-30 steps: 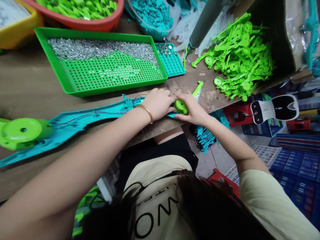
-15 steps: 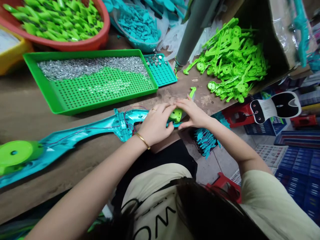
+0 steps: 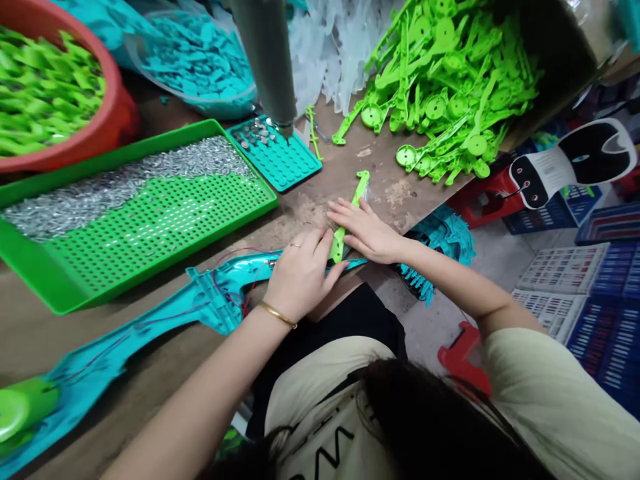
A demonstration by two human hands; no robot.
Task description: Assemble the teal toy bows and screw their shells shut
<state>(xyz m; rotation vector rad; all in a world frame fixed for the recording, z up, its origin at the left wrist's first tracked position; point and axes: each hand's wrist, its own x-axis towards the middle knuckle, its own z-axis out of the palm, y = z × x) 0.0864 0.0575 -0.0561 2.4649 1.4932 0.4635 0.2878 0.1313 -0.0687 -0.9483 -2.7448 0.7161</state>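
A long turquoise plastic half-shell (image 3: 165, 313), with thin red wires along it, lies across the bench edge. My left hand (image 3: 303, 273) is closed over its right end, fingers curled and thumb toward me. A light-green plastic piece (image 3: 337, 245) sticks out between my hands, its lower end beside my left thumb. My right hand (image 3: 370, 230) lies across that green piece with its fingers stretched out flat. The piece's far end (image 3: 361, 183) shows beyond my right fingers. Towards the shell's left end sits a round green part (image 3: 25, 407).
Left of centre lies a green perforated tray (image 3: 165, 247) of screws, beside a small turquoise tray (image 3: 280, 163) with metal discs. A grey post (image 3: 267, 67) stands behind. Green parts (image 3: 450, 100) are heaped at right. A red tub (image 3: 117, 110) and a clear bowl (image 3: 220, 103) hold more parts.
My right hand has gone from curled fingertips to lying flatter with fingers extended. More of the green piece shows now, and its rounded part is no longer visible. The view has shifted.
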